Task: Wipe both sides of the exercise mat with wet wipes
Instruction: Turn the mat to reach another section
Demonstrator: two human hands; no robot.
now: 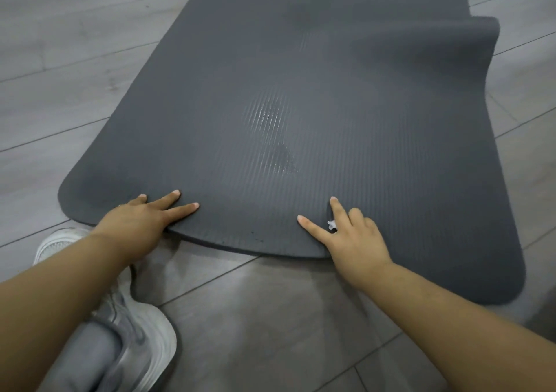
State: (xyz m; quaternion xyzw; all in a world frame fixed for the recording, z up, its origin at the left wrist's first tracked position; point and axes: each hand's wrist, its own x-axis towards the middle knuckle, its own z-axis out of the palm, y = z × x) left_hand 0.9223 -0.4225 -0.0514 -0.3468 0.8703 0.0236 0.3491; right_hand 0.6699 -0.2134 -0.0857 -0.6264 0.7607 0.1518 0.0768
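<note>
Grey trouser leg point(84, 361) and a pale grey-and-white trainer point(147, 340) sit lowest left on the floor point(270, 316), with the mesh toe of a second white shoe point(55, 242) just beyond, touching the near left corner of the exercise mat point(301, 75).

Both bare forearms reach to the mat's near edge, the hands well apart. The left hand point(141, 220) lies on top near the near left corner, three fingers straight and spread flat on the foam; its thumb is hidden where the edge bends over (under the mat or not, I cannot tell). The right hand point(355, 241) rests on the same edge further right, two digits stretched out on the mat and the others curled. A tiny whitish scrap point(331, 225) shows between the stretched digits; whether it is gripped cannot be told.

The mat is dark grey foam, thick, with rounded corners and fine lengthwise ribs. It runs away across grey wood-look floor planks. The near edge between the hands sits slightly raised, shadow beneath it. A glossy wet patch point(270, 118) shines mid-mat, and the far right edge point(487, 45) curls up in a soft wave.
</note>
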